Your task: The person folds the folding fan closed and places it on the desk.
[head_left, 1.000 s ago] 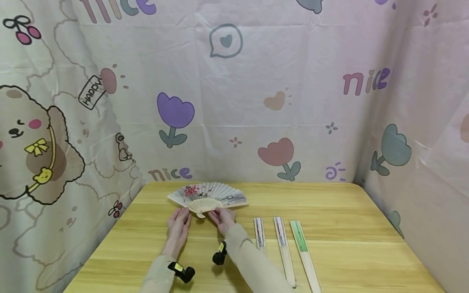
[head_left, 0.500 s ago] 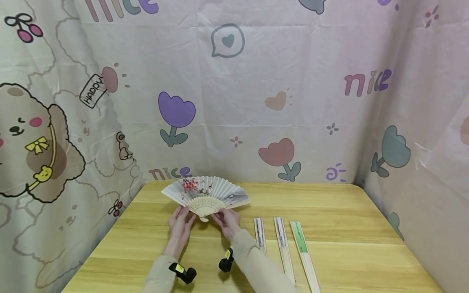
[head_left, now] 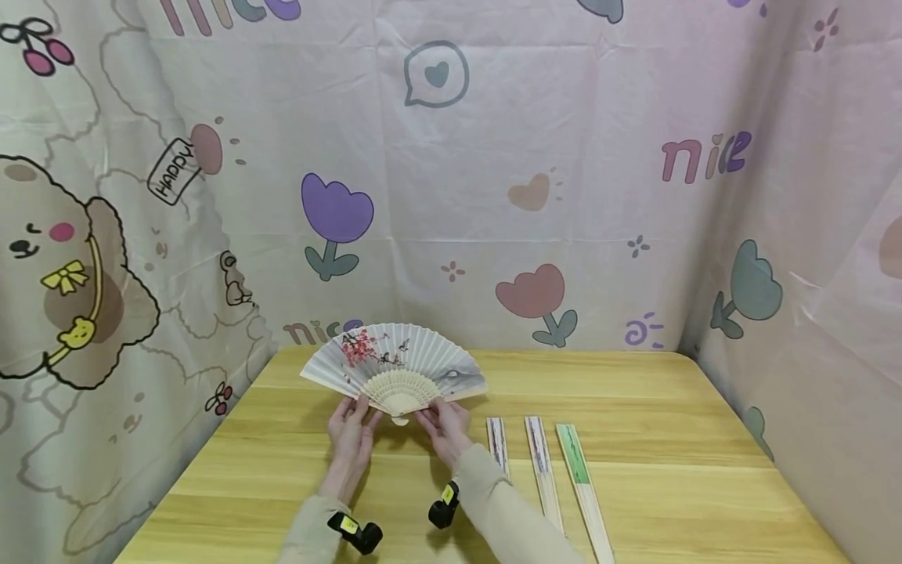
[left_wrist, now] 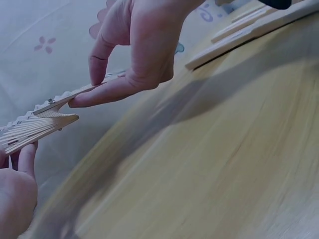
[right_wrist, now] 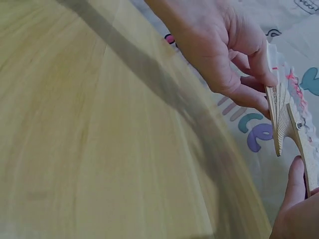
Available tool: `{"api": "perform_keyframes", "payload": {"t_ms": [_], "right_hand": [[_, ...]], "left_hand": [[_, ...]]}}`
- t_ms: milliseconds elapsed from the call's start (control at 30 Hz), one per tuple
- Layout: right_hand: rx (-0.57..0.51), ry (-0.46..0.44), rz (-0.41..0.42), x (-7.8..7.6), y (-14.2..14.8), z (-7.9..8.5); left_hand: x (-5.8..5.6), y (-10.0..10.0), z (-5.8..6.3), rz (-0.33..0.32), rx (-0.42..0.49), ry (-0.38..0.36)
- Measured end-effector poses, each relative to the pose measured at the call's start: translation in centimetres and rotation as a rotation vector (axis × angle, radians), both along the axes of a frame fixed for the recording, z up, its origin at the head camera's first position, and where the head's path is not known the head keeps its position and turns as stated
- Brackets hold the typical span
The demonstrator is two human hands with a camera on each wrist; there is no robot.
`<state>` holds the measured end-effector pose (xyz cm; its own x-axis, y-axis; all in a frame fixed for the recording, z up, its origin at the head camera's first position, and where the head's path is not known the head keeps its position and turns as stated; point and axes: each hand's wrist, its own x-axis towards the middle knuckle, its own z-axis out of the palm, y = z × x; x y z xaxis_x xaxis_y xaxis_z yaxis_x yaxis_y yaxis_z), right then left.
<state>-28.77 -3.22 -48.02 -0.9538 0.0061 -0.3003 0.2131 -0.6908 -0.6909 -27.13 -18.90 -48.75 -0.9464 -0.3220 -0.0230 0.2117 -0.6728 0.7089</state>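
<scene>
A spread folding fan [head_left: 405, 368], white with red blossoms and pale ribs, is held up over the far left part of the table. Its left outer stick is pinched by my left hand [head_left: 350, 431], and the right one by my right hand [head_left: 445, 429]. In the left wrist view, thumb and finger of the right hand [left_wrist: 149, 45] grip one edge of the fan [left_wrist: 42, 127], while the left hand [left_wrist: 17, 194] shows partly at lower left. The right wrist view has the left hand [right_wrist: 219, 50] on the opposite stick and part of the right hand [right_wrist: 296, 214].
Three folded fans lie on the wooden table [head_left: 676, 439] right of my right forearm: a white one [head_left: 497, 446], another white one [head_left: 543, 470] and a green one [head_left: 581, 478]. The forearm partly covers the nearest. A printed curtain [head_left: 451, 196] hangs behind the table.
Both hands have raised the fan and tilted it up, so more of its face shows. The fan is spread a little wider, and the hands have shifted slightly right. The folded fans stay put.
</scene>
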Motion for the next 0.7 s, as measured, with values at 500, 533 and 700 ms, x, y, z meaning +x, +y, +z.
{"api": "perform_keyframes", "payload": {"t_ms": [500,533,700], "right_hand": [[-0.156,0.06,0.123,1.9,3.4,2.0],[-0.144,0.078,0.135,2.0,3.5,2.2],[-0.061,0.16,0.147,2.6,4.5,2.7]], "left_hand": [[1.5,2.9,2.3,-0.054,-0.002,0.096],[1.6,3.1,2.5,-0.061,-0.008,0.105],[2.0,4.1,3.0,-0.105,-0.026,0.142]]}}
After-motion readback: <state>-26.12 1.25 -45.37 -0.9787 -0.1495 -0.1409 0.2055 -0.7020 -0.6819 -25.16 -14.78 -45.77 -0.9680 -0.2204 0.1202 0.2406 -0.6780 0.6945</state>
